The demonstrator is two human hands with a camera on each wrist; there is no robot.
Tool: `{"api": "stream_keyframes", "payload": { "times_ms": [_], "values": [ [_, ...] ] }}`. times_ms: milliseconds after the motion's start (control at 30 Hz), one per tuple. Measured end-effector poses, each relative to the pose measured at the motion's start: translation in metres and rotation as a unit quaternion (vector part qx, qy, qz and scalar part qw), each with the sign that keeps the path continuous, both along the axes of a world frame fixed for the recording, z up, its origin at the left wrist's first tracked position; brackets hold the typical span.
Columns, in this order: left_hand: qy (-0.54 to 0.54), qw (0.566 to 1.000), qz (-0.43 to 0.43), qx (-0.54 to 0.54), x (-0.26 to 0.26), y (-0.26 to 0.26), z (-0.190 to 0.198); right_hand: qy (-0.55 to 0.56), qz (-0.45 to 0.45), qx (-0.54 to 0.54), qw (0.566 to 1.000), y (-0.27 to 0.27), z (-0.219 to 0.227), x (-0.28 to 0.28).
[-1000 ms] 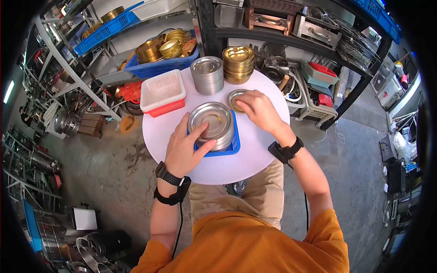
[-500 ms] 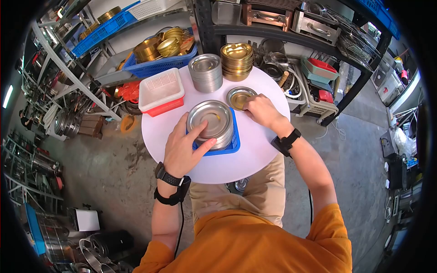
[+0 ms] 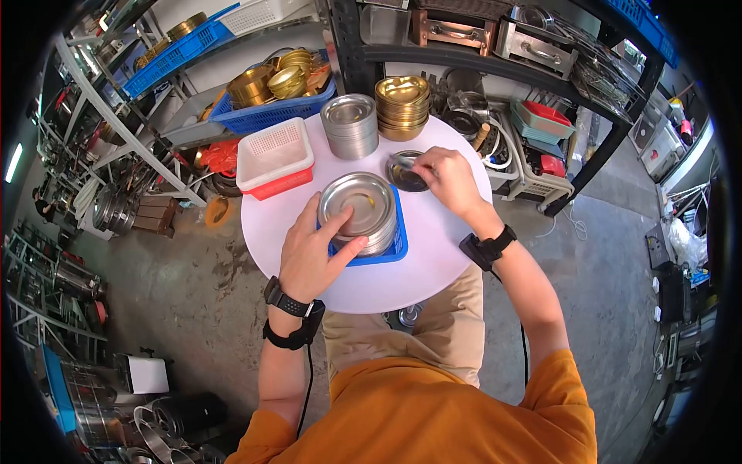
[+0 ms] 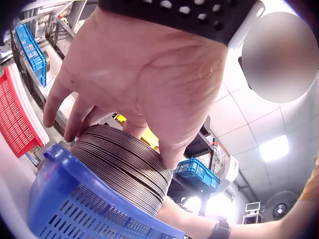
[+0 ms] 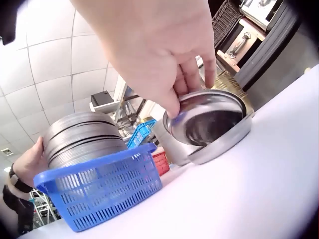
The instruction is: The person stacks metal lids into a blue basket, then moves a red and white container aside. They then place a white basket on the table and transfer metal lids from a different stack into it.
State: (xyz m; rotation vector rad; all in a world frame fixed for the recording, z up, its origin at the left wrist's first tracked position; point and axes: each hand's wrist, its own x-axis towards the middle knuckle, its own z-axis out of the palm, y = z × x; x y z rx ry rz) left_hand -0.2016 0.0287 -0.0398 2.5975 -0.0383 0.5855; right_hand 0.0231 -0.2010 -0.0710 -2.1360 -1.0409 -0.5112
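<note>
My left hand rests with spread fingers on a stack of round steel plates, thumb along its near side. The stack sits in a blue basket, its many rims showing in the left wrist view. Beyond the basket, my right hand pinches the rim of a shallow steel dish between thumb and fingers. That dish is tilted up on one side, over another low metal dish on the table.
Behind stand a tall stack of silver plates and a stack of gold bowls. White and red baskets are nested at the left of the round white table. A dark shelf rack rises past the far edge.
My right hand has gone from over the dish to its right rim, then lifted that rim so the dish tilts. My left hand has stayed on the plate stack.
</note>
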Motion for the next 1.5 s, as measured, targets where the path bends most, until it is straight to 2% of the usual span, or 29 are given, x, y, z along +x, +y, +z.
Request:
{"api": "stream_keyframes", "payload": {
  "times_ms": [133, 233, 300, 333, 400, 433, 567, 600, 700, 733, 800, 833, 900, 1133, 1200, 1500],
  "values": [
    [0.015, 1.0, -0.01, 0.014, 0.0, 0.003, -0.002, -0.066, -0.003, 0.083, 0.994, 0.006, 0.038, -0.037],
    [-0.049, 0.999, -0.011, 0.01, 0.003, 0.005, -0.009, -0.179, 0.133, 0.096, 0.97, 0.01, 0.05, -0.061],
    [-0.028, 0.997, -0.023, -0.062, 0.001, 0.003, -0.003, -0.196, 0.158, 0.072, 0.965, 0.013, 0.051, -0.078],
    [-0.027, 0.997, -0.024, -0.062, 0.0, 0.002, -0.001, -0.212, 0.184, 0.047, 0.959, 0.014, 0.051, -0.084],
    [-0.025, 0.999, -0.014, 0.031, -0.002, 0.0, 0.002, -0.213, 0.213, 0.021, 0.953, 0.013, 0.047, -0.086],
    [-0.026, 0.999, -0.012, -0.018, -0.003, -0.005, 0.004, -0.208, 0.23, 0.014, 0.951, 0.014, 0.046, -0.087],
    [-0.004, 1.0, -0.01, 0.029, -0.003, 0.001, -0.005, -0.167, 0.263, 0.043, 0.949, 0.013, 0.047, -0.083],
    [-0.013, 1.0, -0.015, 0.011, -0.002, 0.001, -0.006, -0.166, 0.263, 0.043, 0.949, 0.012, 0.044, -0.078],
    [-0.02, 1.0, -0.012, -0.003, 0.0, 0.0, -0.004, -0.071, 0.128, 0.075, 0.986, 0.009, 0.022, -0.051],
    [-0.019, 1.0, -0.003, 0.002, 0.0, -0.001, -0.003, -0.071, 0.128, 0.075, 0.986, 0.008, 0.012, -0.039],
    [-0.021, 1.0, 0.001, 0.0, 0.003, -0.002, -0.006, -0.032, 0.028, -0.015, 0.999, 0.003, -0.008, -0.017],
    [-0.023, 1.0, 0.005, -0.002, 0.004, -0.002, -0.007, -0.031, 0.028, -0.015, 0.999, 0.0, -0.02, -0.006],
    [-0.016, 1.0, 0.001, 0.0, 0.005, -0.003, -0.002, 0.0, -0.006, -0.207, 0.978, -0.008, -0.035, 0.007],
    [-0.027, 1.0, -0.003, 0.0, 0.005, -0.006, -0.001, -0.059, 0.021, -0.197, 0.978, -0.011, -0.042, 0.014],
    [-0.02, 1.0, -0.002, 0.002, 0.003, -0.006, 0.0, -0.051, 0.037, -0.246, 0.967, -0.011, -0.038, 0.015],
    [-0.017, 1.0, 0.001, 0.007, 0.002, -0.005, -0.001, -0.073, 0.021, -0.3, 0.951, -0.003, -0.031, 0.012]
  ]
}}
